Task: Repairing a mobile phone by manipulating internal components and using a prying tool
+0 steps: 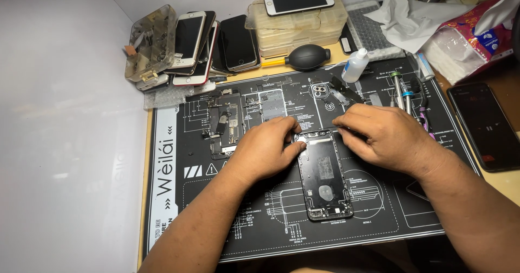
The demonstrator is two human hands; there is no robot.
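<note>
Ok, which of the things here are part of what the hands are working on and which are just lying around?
In hand:
- left hand and right hand, both at the top end of the opened phone shell
- black work mat under it

Lying about:
- stack of phones
- rubber air blower
- small squeeze bottle
- dark phone at right
- tissue pack
</note>
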